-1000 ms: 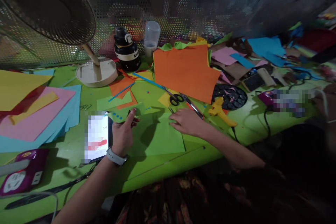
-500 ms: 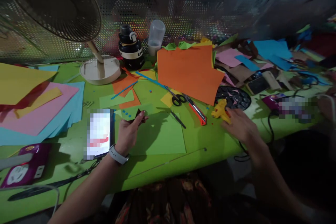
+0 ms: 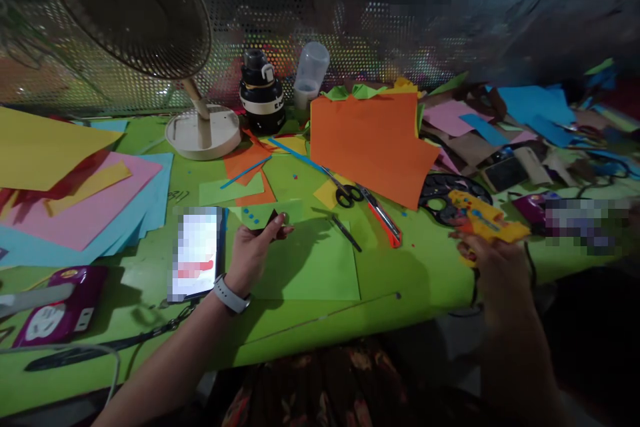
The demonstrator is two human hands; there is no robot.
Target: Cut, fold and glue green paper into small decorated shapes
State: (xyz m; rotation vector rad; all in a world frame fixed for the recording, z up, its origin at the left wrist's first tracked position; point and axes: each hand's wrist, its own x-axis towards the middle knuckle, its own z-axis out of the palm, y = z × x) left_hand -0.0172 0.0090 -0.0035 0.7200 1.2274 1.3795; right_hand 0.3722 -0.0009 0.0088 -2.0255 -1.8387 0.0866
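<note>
My right hand (image 3: 495, 260) is wrapped round a yellow glue gun (image 3: 483, 217), raised off the table at the right beside a black round tray (image 3: 435, 190). Between thumb and fingers of my left hand (image 3: 257, 243) is a small dark piece of paper (image 3: 271, 217), mostly hidden by the fingers. That hand is over a green sheet of paper (image 3: 315, 267), with small blue bits (image 3: 251, 215) lying just beyond it. Tweezers (image 3: 345, 232), black-handled scissors (image 3: 345, 193) and a red utility knife (image 3: 383, 217) lie between the two hands.
A lit phone (image 3: 197, 253) lies left of my left wrist. Coloured paper (image 3: 100, 207) is stacked at the left; orange sheets (image 3: 370, 140) lie at the back. Behind stand a fan (image 3: 203, 133), a black bottle (image 3: 263, 103) and a clear cup (image 3: 313, 67). Purple devices (image 3: 65, 300) sit at both sides.
My right hand has lifted the glue gun off the table and moved it right, its body now turned sideways. My left hand keeps its pinch on the dark paper. The view has shifted slightly.
</note>
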